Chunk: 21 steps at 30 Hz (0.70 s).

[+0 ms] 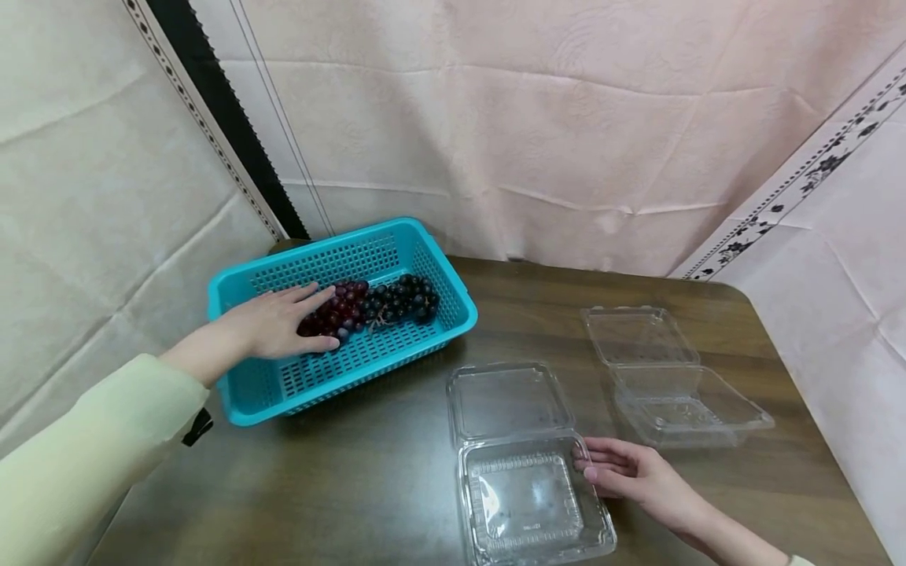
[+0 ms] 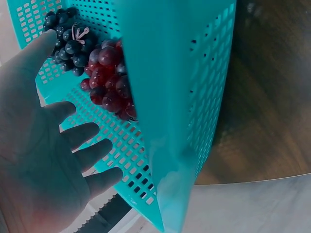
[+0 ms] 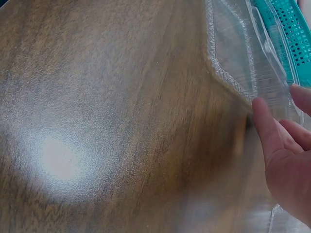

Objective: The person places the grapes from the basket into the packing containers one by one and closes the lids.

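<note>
In the head view, my left hand (image 1: 286,322) reaches into the turquoise basket (image 1: 244,393), fingers spread over a bunch of dark red grapes (image 1: 351,303). Its palm and extended fingers also show in the left wrist view, where contact with the fruit cannot be made out. Beside the red bunch lies a bunch of black grapes (image 1: 406,299) with a bit of stem showing. At the table's front, my right hand (image 1: 630,472) holds the right side of a clear plastic clamshell container (image 1: 527,503) between thumb and fingers. That container's lid (image 1: 508,401) is folded back, away from me.
A second clear clamshell container (image 1: 683,409) stands with its lid up on the wooden table (image 1: 340,472), to the right of the first. Light cloth (image 1: 531,141) hangs behind the table and at both sides. The basket sits at the back left.
</note>
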Each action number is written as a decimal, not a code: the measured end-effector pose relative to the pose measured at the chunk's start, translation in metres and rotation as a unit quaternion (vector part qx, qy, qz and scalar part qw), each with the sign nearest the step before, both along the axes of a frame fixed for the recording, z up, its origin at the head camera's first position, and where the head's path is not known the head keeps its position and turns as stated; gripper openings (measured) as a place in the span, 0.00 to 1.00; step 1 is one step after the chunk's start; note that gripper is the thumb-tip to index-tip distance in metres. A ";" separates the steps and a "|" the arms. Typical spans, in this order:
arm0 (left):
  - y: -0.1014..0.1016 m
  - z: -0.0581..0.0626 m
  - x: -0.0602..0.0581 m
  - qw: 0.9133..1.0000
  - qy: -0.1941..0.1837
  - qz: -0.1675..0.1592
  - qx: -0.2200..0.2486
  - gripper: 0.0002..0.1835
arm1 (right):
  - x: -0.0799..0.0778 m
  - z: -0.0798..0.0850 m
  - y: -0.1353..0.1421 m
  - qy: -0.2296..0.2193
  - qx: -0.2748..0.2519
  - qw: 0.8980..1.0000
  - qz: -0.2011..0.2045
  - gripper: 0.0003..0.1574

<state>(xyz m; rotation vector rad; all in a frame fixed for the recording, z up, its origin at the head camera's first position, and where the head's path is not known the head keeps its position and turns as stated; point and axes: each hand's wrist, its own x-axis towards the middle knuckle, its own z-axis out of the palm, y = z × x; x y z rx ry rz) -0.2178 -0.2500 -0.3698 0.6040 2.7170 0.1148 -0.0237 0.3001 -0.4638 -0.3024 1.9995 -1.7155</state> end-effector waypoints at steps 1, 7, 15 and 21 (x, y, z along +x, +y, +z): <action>0.000 0.000 -0.001 1.000 -0.004 0.002 0.002 0.56 | 0.000 0.000 0.000 -0.005 -0.004 1.000 0.000 0.34; 0.000 -0.003 -0.007 0.999 -0.034 0.022 0.005 0.56 | 0.001 -0.001 -0.001 -0.023 -0.020 1.000 -0.002 0.33; 0.001 -0.003 -0.011 0.997 -0.066 0.032 0.022 0.53 | 0.003 0.000 -0.002 -0.044 -0.023 0.999 0.000 0.32; 0.000 -0.005 -0.017 0.994 -0.088 0.032 0.049 0.52 | 0.006 0.000 -0.002 -0.048 -0.022 0.999 0.002 0.32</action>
